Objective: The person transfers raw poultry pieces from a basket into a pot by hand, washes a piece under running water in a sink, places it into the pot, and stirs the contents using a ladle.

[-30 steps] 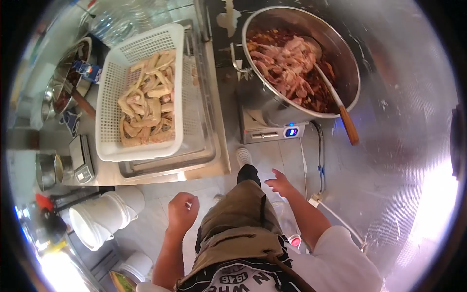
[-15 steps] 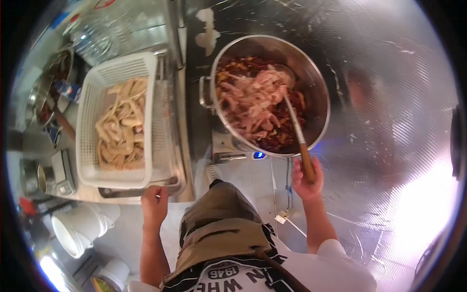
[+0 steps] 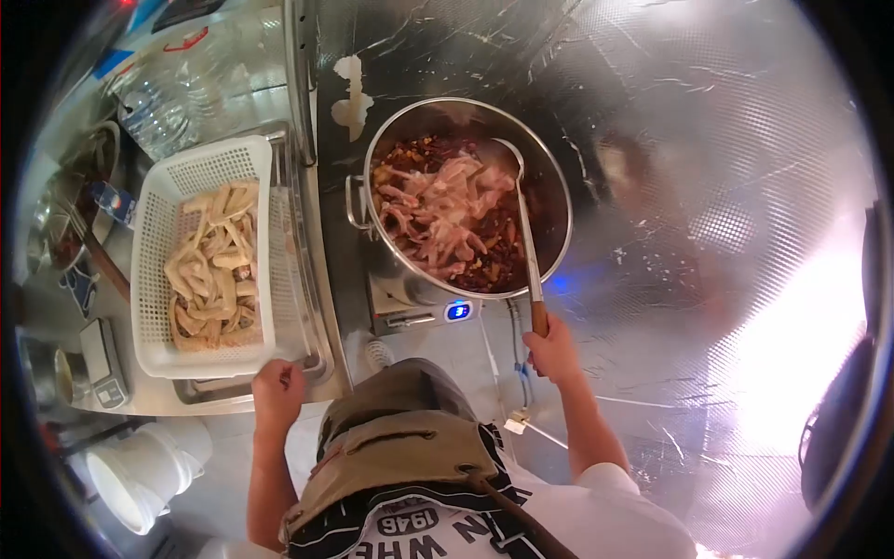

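Observation:
My right hand (image 3: 553, 350) is wrapped around the wooden handle of a ladle (image 3: 529, 247), below the pot's near rim. The ladle's metal shaft crosses that rim, and its head rests among the food at the far right inside. A large steel pot (image 3: 562, 210) holds pink raw meat pieces (image 3: 447, 210) heaped on a dark red, chili-like mix (image 3: 498, 252). My left hand (image 3: 277, 387) is curled closed beside the near corner of a steel tray (image 3: 209, 389). On that tray sits a white perforated basket (image 3: 154, 252) of pale raw pieces resembling poultry wings (image 3: 219, 270).
The pot stands on a cooker with a lit blue display (image 3: 458, 311). Clear plastic bottles (image 3: 154, 116), steel bowls (image 3: 102, 154) and a small scale (image 3: 102, 363) lie at the left. White buckets (image 3: 140, 475) stand below the counter. A cable with a white plug (image 3: 516, 422) hangs nearby.
My right hand has closed around the ladle's handle, where its fingers were looser before. The ladle stands steeper, its head turned edge-on. The whole view has shifted, with the pot now further left and lower.

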Demonstrator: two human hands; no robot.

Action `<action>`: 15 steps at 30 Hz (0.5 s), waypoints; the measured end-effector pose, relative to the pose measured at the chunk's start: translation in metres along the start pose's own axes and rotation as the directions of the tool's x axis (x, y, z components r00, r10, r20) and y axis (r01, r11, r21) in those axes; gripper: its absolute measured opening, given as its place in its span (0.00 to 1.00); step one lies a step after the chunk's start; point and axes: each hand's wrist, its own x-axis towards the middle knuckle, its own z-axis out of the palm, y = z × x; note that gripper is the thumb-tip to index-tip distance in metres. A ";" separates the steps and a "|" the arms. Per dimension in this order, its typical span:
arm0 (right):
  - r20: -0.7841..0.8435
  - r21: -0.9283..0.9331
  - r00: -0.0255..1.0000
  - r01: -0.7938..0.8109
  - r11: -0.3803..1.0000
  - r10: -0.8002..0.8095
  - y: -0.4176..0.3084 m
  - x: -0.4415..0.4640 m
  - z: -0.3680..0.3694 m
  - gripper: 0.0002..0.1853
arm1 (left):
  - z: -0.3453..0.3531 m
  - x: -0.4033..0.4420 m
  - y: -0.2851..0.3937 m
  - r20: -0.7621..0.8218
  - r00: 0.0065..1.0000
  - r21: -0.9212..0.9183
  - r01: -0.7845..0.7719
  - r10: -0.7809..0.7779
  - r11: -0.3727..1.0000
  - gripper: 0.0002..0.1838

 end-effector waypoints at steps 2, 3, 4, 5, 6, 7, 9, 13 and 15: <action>-0.057 -0.035 0.996 0.071 0.997 -0.073 0.008 -0.014 0.000 0.12 | -0.007 0.000 -0.005 0.021 0.999 -0.031 -0.024 0.025 0.999 0.06; -0.072 -0.068 0.992 0.103 0.992 -0.108 0.013 -0.019 -0.001 0.13 | -0.008 -0.001 -0.009 0.013 0.999 -0.068 -0.046 0.047 0.997 0.06; -0.083 -0.101 0.986 0.134 0.986 -0.143 0.018 -0.022 -0.003 0.14 | -0.010 -0.002 -0.012 0.004 0.998 -0.102 -0.067 0.068 0.992 0.06; -0.091 -0.131 0.980 0.164 0.978 -0.176 0.022 -0.026 -0.004 0.14 | -0.014 -0.003 -0.012 -0.003 0.994 -0.067 -0.113 0.113 0.991 0.06; -0.098 -0.140 0.976 0.180 0.974 -0.195 0.023 -0.032 -0.006 0.15 | -0.015 -0.005 -0.015 -0.010 0.993 -0.068 -0.120 0.120 0.990 0.06; -0.104 -0.145 0.972 0.195 0.970 -0.211 0.025 -0.038 -0.007 0.15 | -0.016 -0.007 -0.018 -0.015 0.992 -0.066 -0.129 0.129 0.989 0.06; -0.149 -0.135 0.965 0.198 0.971 -0.218 0.025 -0.053 -0.005 0.17 | -0.021 -0.007 -0.023 -0.007 0.990 -0.062 -0.139 0.138 0.988 0.06; -0.286 -0.179 0.923 0.212 0.961 -0.257 0.022 -0.094 -0.004 0.20 | -0.031 -0.005 -0.026 0.042 0.986 -0.053 -0.160 0.162 0.986 0.05; -0.357 -0.192 0.876 0.270 0.944 -0.323 0.033 -0.107 -0.005 0.20 | -0.036 -0.005 -0.027 0.047 0.981 -0.032 -0.188 0.190 0.982 0.04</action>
